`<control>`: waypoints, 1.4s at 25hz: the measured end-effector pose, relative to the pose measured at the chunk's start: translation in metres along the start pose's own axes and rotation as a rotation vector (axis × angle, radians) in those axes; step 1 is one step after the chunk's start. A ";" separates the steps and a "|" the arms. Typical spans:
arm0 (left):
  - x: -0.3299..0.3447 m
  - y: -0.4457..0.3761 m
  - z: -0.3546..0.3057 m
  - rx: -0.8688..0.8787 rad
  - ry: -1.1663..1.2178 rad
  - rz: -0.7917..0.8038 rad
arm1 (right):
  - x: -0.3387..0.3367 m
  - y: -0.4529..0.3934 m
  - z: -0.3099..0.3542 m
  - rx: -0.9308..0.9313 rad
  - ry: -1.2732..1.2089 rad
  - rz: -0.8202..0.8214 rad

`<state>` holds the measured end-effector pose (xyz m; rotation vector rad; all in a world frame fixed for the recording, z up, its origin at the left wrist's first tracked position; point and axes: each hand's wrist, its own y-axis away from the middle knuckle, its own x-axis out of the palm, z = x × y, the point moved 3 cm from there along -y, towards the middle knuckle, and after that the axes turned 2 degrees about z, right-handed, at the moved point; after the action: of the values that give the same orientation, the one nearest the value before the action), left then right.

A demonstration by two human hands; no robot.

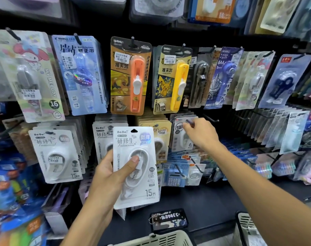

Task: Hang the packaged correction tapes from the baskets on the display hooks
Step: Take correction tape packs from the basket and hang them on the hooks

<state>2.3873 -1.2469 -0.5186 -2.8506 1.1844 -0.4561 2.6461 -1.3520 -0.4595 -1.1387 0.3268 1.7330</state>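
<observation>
Two hands work before a crowded hook wall. Packs hang edge to edge in the upper row, the orange clip-pusher pack (129,76) and yellow clip-pusher pack (172,80) nearly touching; open room shows only right of centre, where a bare hook (210,118) juts from the dark panel. The left hand (114,172) holds a white correction tape pack (136,167) upright in front of the lower rows, thumb pressed on its blister, fingers curled behind, its hang hole at the top free of any hook. The right hand (200,134) reaches forward with the arm extended, fingertips pinching the tip of the hook (190,121) carrying the hanging grey packs (181,137). Below, two basket rims, near basket (161,237) and right basket (247,226), border a black shelf (213,201).
</observation>
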 end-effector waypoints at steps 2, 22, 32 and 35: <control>0.003 -0.002 0.000 0.028 -0.004 0.021 | -0.006 0.029 -0.005 -0.015 -0.086 -0.123; 0.038 -0.033 0.029 0.297 -1.647 0.175 | 0.004 0.071 -0.080 0.070 -1.028 0.062; 0.029 -0.035 0.023 0.338 -1.580 0.138 | 0.011 0.075 -0.069 0.061 -0.960 -0.174; 0.004 -0.021 0.031 0.278 -1.584 0.097 | 0.002 0.098 -0.058 -0.040 -1.014 -0.210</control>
<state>2.4136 -1.2378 -0.5448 -1.8202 0.7014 1.2663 2.5949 -1.4358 -0.5183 -0.1994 -0.4361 1.8911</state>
